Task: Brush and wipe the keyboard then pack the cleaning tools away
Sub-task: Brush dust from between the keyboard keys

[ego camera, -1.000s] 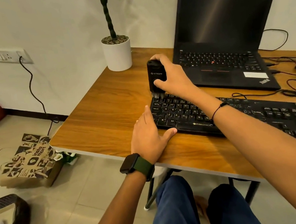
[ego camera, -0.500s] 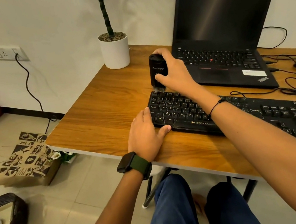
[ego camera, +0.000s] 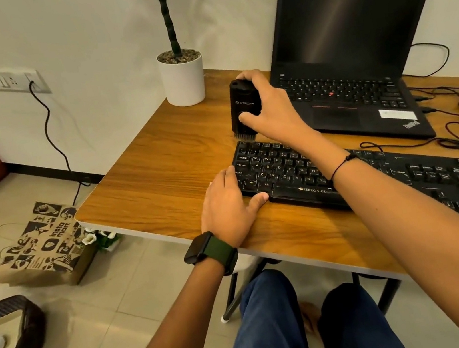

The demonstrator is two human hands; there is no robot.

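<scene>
Warm dim indoor light, soft shadows, sheen on laptop screen (ego camera: 348,22), wide-angle edge distortion

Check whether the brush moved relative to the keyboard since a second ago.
Yes. The brush, held by the right hand, went from the keyboard's top-left keys to just beyond its far edge, over the table.

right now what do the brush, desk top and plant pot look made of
Brush: matte black body, likely plastic, with short dark bristles at the bottom.
Desk top: wood grain with a pale edge band, so probably laminate or veneer, satin sheen.
Plant pot: smooth plain white, ceramic or plastic; cannot tell which.
</scene>
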